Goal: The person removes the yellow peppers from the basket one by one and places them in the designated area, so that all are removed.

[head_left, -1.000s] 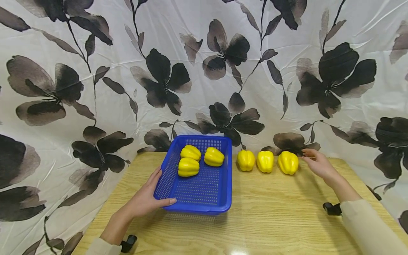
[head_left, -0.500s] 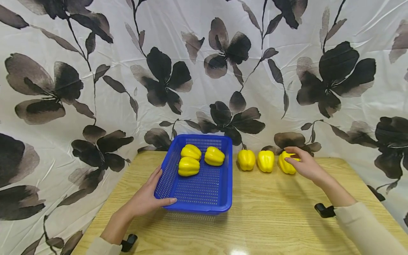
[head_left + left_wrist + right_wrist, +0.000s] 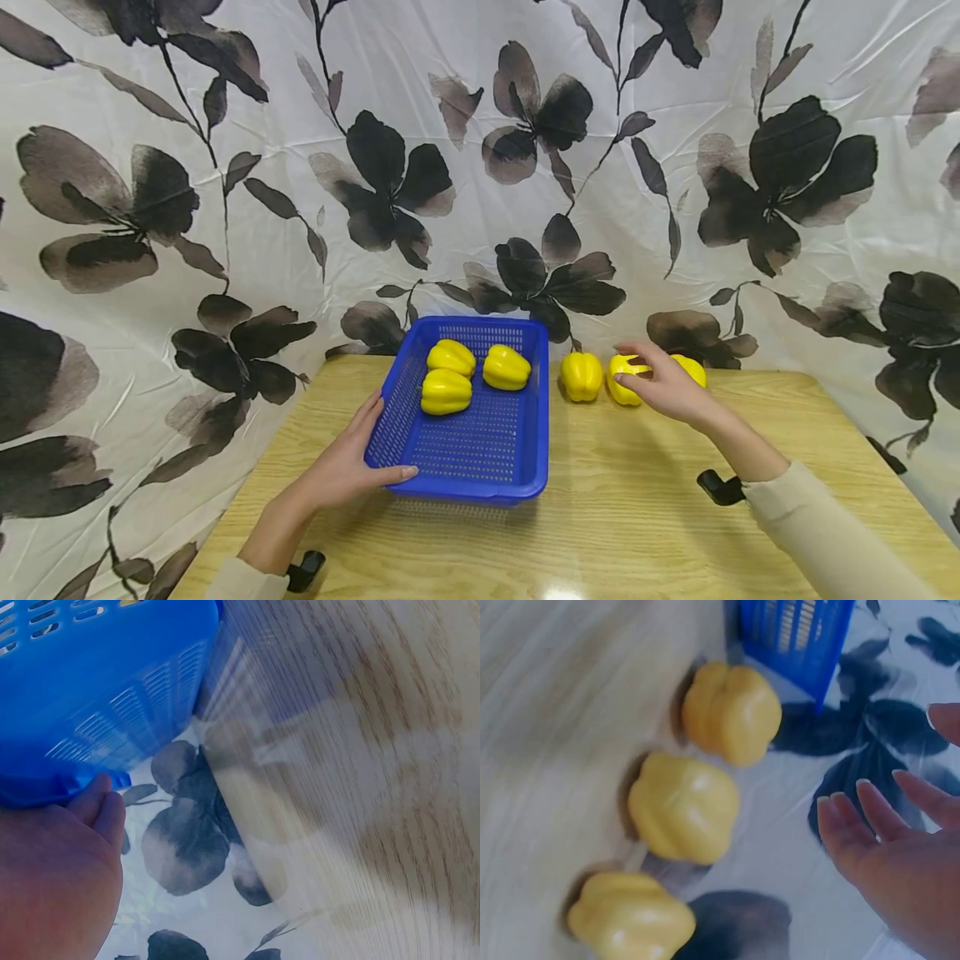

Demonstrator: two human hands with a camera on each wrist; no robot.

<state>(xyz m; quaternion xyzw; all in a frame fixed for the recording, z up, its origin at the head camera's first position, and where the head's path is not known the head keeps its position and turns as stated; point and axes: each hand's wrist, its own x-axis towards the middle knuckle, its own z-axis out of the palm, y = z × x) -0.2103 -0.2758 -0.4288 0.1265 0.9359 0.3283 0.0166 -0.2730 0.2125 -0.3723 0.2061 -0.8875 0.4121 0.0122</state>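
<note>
A blue plastic basket (image 3: 480,454) stands on the table, holding three yellow bell peppers, one of them at its right side (image 3: 507,367). My left hand (image 3: 341,471) grips its front left corner, thumb over the front rim and fingers along the left side; the left wrist view shows the fingertips (image 3: 94,796) at the basket's rim. My right hand (image 3: 667,383), fingers apart and holding nothing, hovers in front of the row of three more yellow bell peppers. It partly covers the middle pepper (image 3: 684,808) and the right one (image 3: 690,369) in the head view; the left one (image 3: 581,377) shows fully.
The wooden table (image 3: 615,500) reaches back to a white cloth (image 3: 465,208) with dark flowers, hung behind and at both sides. The pepper row lies right of the basket, near the table's back edge. Each wrist carries a small black device (image 3: 722,487).
My right hand has moved left along the row, from beside the rightmost pepper to in front of the middle one. The left hand, basket and peppers stay in place.
</note>
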